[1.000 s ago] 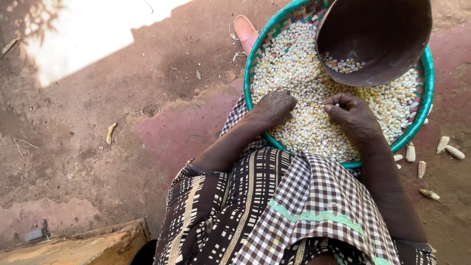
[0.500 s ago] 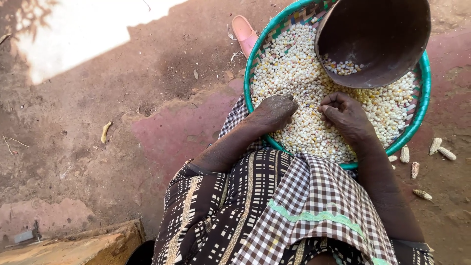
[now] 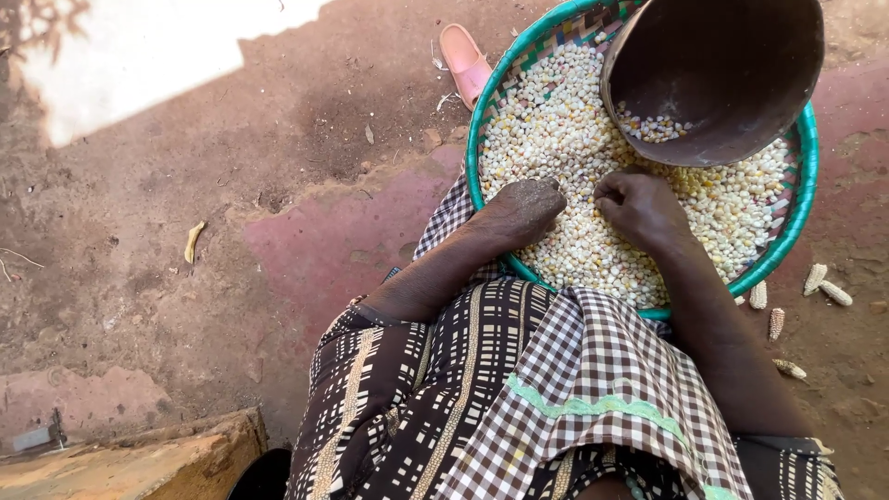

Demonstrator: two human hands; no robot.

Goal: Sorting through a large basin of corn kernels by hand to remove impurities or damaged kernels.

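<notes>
Both hands have barely shifted since a moment ago: the left hand (image 3: pixel 523 208) and right hand (image 3: pixel 641 206) rest curled, fingers together, on pale loose maize kernels (image 3: pixel 565 139) in the round teal-rimmed woven basket (image 3: pixel 804 176).

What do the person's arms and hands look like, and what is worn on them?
Both hands are bare: no gloves, rings or bracelets show. The left hand is dusted with pale powder across its back; the right hand looks cleaner. Both forearms are uncovered. Short sleeves end near the elbows, in dark fabric with white and tan geometric patterning; the right sleeve shows at the frame's bottom edge.
</notes>
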